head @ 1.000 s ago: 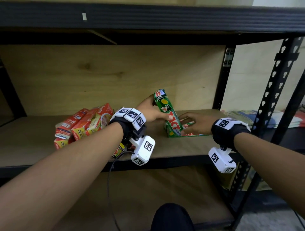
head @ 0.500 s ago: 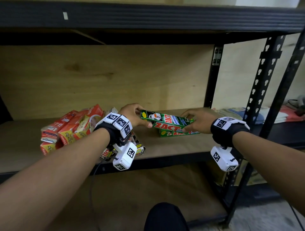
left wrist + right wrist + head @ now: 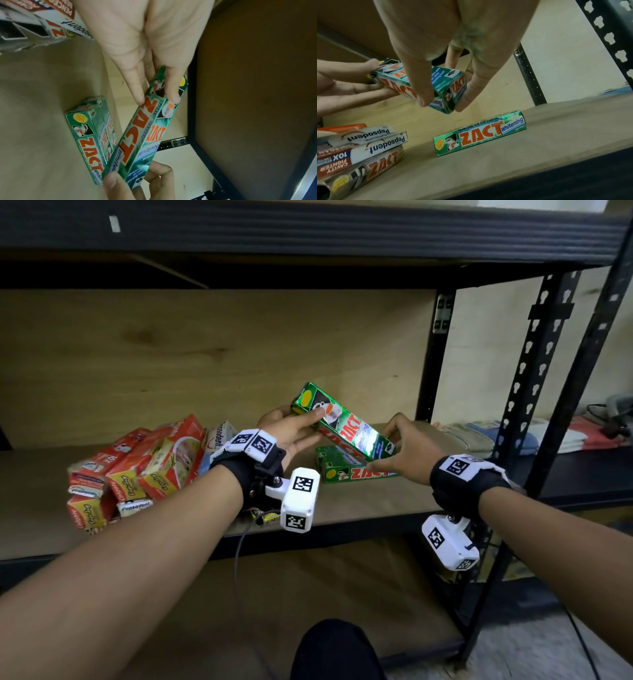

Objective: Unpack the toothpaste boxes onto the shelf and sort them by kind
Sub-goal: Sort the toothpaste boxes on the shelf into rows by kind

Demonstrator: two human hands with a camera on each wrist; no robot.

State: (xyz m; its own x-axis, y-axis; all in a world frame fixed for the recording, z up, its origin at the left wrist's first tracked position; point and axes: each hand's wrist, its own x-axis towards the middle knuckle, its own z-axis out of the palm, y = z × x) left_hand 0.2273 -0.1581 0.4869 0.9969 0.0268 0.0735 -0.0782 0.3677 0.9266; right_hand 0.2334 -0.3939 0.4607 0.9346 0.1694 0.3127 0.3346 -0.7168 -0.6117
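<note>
A green Zact toothpaste box [image 3: 346, 422] hangs tilted above the wooden shelf [image 3: 359, 508], its left end higher. My left hand [image 3: 303, 422] pinches that upper end between thumb and fingers [image 3: 137, 86]. My right hand [image 3: 385, 453] pinches the lower right end, thumb and finger tips [image 3: 423, 94] on either side of the held box [image 3: 399, 83]. Under it another green Zact box [image 3: 356, 472] [image 3: 479, 133] [image 3: 85, 135] lies flat on the shelf.
A loose pile of red and white boxes [image 3: 137, 467] lies on the shelf's left part, with Pepsodent boxes [image 3: 375, 140] and a brown Zact box [image 3: 368, 170] near its front. A black upright post [image 3: 431, 354] stands right of the green boxes. Folded cloths [image 3: 479, 436] lie beyond it.
The held green box lay level between both hands half a second ago; its left end has now risen, so it slants down to the right. Both hands keep their hold.
</note>
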